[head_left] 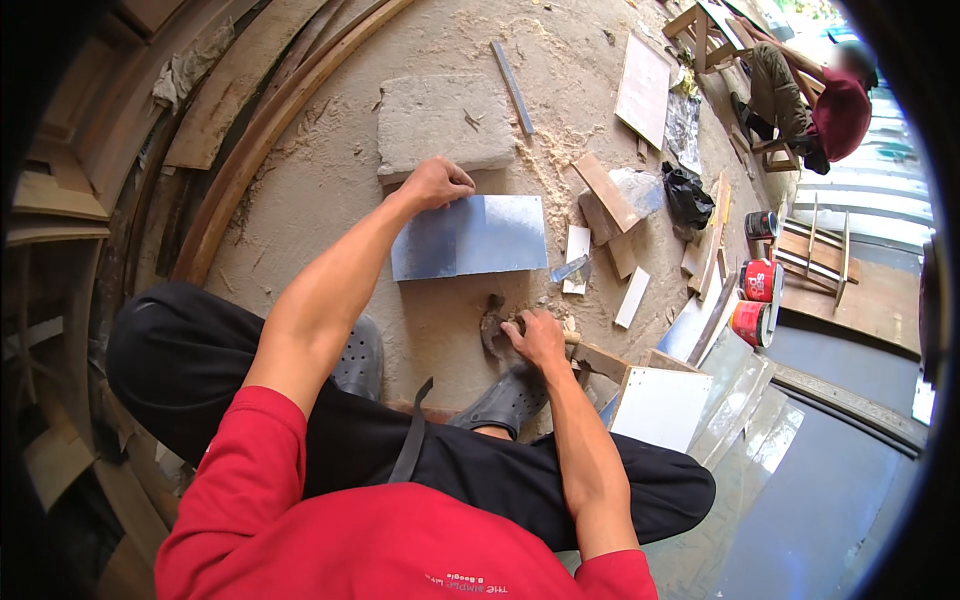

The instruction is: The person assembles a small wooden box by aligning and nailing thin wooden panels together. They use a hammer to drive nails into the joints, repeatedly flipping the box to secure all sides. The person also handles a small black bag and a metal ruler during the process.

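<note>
A grey-blue rectangular sheet (470,236) lies flat on the dusty floor in front of me. My left hand (436,182) rests with curled fingers on its far left corner, beside a thick grey slab (443,124). My right hand (537,336) is closed around the wooden handle of a hammer (494,328), whose dark metal head rests on the floor near my dark shoe (503,402). A putty knife (570,270) lies just right of the sheet.
Wood offcuts (606,190), white panel pieces (660,405), a black bag (688,197) and red tins (758,281) lie to the right. Curved wooden strips (262,130) sweep along the left. Another person (825,100) sits at the far upper right.
</note>
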Demonstrator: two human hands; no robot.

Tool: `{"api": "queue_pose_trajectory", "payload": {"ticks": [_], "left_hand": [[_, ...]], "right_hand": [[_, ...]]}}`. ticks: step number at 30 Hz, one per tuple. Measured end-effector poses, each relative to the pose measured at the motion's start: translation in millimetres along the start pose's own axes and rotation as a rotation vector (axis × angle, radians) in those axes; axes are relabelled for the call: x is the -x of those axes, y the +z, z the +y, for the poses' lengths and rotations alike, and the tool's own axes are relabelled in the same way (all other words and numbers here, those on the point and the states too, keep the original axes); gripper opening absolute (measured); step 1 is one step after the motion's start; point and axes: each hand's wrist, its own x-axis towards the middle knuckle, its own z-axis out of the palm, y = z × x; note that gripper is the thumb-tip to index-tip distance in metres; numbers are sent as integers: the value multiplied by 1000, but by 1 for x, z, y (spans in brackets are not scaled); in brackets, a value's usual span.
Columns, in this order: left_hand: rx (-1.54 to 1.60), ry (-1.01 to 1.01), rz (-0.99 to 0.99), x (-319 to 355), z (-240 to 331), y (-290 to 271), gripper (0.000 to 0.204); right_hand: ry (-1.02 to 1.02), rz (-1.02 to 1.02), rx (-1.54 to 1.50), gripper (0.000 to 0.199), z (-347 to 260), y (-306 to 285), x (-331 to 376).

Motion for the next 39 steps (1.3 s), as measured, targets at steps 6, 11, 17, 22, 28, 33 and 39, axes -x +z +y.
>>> {"api": "queue_pose_trajectory", "payload": {"ticks": [6,11,17,22,28,33,39], "left_hand": [[-81,13,-40,1,2,-2,21],[-104,19,-43,1,1,-1,21],[-91,20,-40,1,1,-1,21],[-117,-2,-56,0,2,-3,22],[-121,-20,-75,0,5,-3,22],[-150,16,-78,-3,1,-2,22],[-134,144,-62,1,-4,1,20]], "right_hand": [[81,-164,67,51,-10,-7,-7],[107,-184,58,51,-12,-8,-8],[111,-200,60,50,-11,-7,-8],[97,-168,62,49,-11,-6,-7],[84,-138,54,49,-11,-6,-6],[38,-154,57,47,-11,-8,-5],[-181,-121,140,35,6,8,1]]}}
